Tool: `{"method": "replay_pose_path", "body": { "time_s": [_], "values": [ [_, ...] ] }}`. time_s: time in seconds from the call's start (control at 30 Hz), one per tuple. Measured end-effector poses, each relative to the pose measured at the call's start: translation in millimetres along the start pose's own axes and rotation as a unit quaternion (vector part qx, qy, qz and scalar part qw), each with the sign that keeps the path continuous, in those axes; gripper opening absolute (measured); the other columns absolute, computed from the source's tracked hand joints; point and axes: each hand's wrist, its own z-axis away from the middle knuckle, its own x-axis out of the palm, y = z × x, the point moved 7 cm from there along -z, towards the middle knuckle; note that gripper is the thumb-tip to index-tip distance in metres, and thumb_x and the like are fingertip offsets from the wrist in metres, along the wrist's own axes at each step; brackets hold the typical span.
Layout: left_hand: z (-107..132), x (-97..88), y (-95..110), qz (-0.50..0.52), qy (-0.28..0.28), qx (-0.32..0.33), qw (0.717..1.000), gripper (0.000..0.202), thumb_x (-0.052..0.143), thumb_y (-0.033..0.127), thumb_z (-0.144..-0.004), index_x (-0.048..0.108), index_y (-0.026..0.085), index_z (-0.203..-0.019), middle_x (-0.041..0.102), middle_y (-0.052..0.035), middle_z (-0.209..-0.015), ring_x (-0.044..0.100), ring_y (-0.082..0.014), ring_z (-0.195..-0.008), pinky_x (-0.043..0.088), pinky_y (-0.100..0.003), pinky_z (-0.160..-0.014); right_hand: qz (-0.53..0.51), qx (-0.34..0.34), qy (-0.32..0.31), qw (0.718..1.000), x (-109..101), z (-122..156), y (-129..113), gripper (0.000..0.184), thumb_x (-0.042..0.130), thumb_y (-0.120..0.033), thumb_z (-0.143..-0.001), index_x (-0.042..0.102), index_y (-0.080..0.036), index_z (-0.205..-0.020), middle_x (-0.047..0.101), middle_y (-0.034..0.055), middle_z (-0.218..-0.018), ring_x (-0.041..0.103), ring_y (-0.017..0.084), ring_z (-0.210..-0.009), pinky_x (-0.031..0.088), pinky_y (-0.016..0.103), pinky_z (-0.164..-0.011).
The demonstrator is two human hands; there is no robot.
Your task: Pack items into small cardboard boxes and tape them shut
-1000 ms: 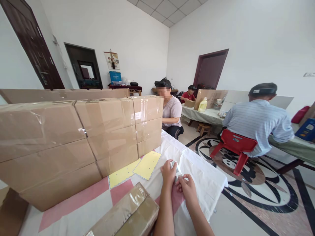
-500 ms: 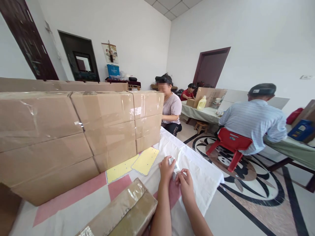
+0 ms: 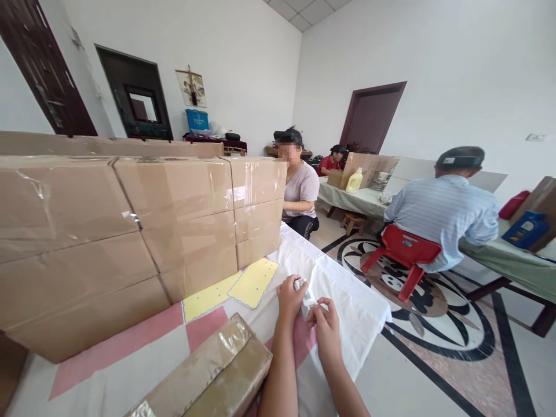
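A small white block-like object [image 3: 308, 302] with greyish patches is held up over the table; its exact kind is too small to tell. My left hand [image 3: 290, 295] wraps round its left side, thumb on top. At its near right end, my right hand [image 3: 325, 320] has its thumb and forefinger pinched together, touching the object; whatever lies between those fingertips is hidden. Below both hands spreads a white and pink tablecloth [image 3: 343, 292]. A taped brown carton [image 3: 217, 370] lies close to my left forearm.
Stacked taped cartons [image 3: 186, 226] form a wall along the table's far left. Yellow dotted cloth pieces [image 3: 253, 282] lie at its foot. Across the corner a person [image 3: 302, 185] crouches. Another sits on a red chair [image 3: 402, 249] at right, beside a second table [image 3: 516, 266].
My view has shifted slightly, so the surroundings slide a little left. Both hands stay at the white object, which now shows more of its face.
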Motion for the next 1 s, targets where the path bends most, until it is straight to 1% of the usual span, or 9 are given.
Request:
{"method": "replay_pose_path", "body": {
  "time_s": [0.17, 0.33, 0.53, 0.73, 0.83, 1.0],
  "values": [
    [1, -0.2, 1, -0.003, -0.002, 0.004, 1.000, 0.023, 0.062, 0.040, -0.083, 0.066, 0.026, -0.100, 0.073, -0.0044, -0.110, 0.064, -0.0267, -0.110, 0.031, -0.045, -0.110, 0.008, 0.004, 0.015, 1.000, 0, 2, -4, 0.019, 0.056, -0.033, -0.086, 0.044, -0.026, -0.098, 0.054, -0.0061, -0.061, 0.052, 0.018, -0.060, 0.039, 0.029, -0.059],
    [4, -1.0, 2, -0.003, -0.007, 0.007, 1.000, 0.024, 0.065, 0.041, -0.081, 0.067, 0.026, -0.099, 0.073, -0.0035, -0.110, 0.063, -0.0267, -0.109, 0.031, -0.045, -0.110, 0.008, -0.002, 0.016, 1.000, -4, 2, -9, 0.019, 0.057, -0.033, -0.087, 0.043, -0.026, -0.097, 0.054, -0.0069, -0.058, 0.048, 0.016, -0.057, 0.038, 0.027, -0.058],
    [4, -0.4, 3, -0.005, -0.014, 0.005, 1.000, 0.023, 0.068, 0.038, -0.078, 0.068, 0.027, -0.098, 0.074, -0.0040, -0.107, 0.063, -0.0277, -0.108, 0.031, -0.046, -0.109, 0.037, 0.019, 0.024, 0.999, -13, 10, -4, 0.022, 0.060, -0.036, -0.087, 0.044, -0.026, -0.098, 0.055, -0.0056, -0.059, 0.049, 0.016, -0.058, 0.038, 0.027, -0.058],
    [5, -1.0, 5, -0.008, -0.018, 0.003, 1.000, 0.021, 0.070, 0.035, -0.075, 0.068, 0.027, -0.095, 0.073, -0.0029, -0.105, 0.064, -0.0273, -0.105, 0.034, -0.046, -0.107, 0.026, 0.019, 0.027, 0.999, -17, 13, -4, 0.026, 0.063, -0.039, -0.083, 0.045, -0.025, -0.096, 0.054, -0.0055, -0.055, 0.048, 0.017, -0.056, 0.038, 0.027, -0.055],
    [5, -1.7, 5, -0.010, -0.018, 0.000, 1.000, 0.021, 0.070, 0.037, -0.077, 0.068, 0.027, -0.095, 0.073, -0.0029, -0.105, 0.063, -0.0276, -0.106, 0.035, -0.045, -0.106, 0.029, 0.033, 0.034, 0.998, -19, 13, 2, 0.025, 0.062, -0.037, -0.082, 0.044, -0.025, -0.096, 0.055, -0.0054, -0.056, 0.049, 0.016, -0.057, 0.040, 0.026, -0.055],
    [5, -1.6, 4, -0.013, -0.022, 0.001, 1.000, 0.025, 0.070, 0.038, -0.076, 0.068, 0.027, -0.098, 0.073, -0.0033, -0.110, 0.062, -0.0279, -0.109, 0.030, -0.045, -0.111, 0.012, 0.070, 0.029, 0.997, -22, 16, 18, 0.027, 0.063, -0.037, -0.081, 0.047, -0.024, -0.099, 0.058, -0.0043, -0.058, 0.052, 0.016, -0.055, 0.041, 0.027, -0.052]
  ]
}}
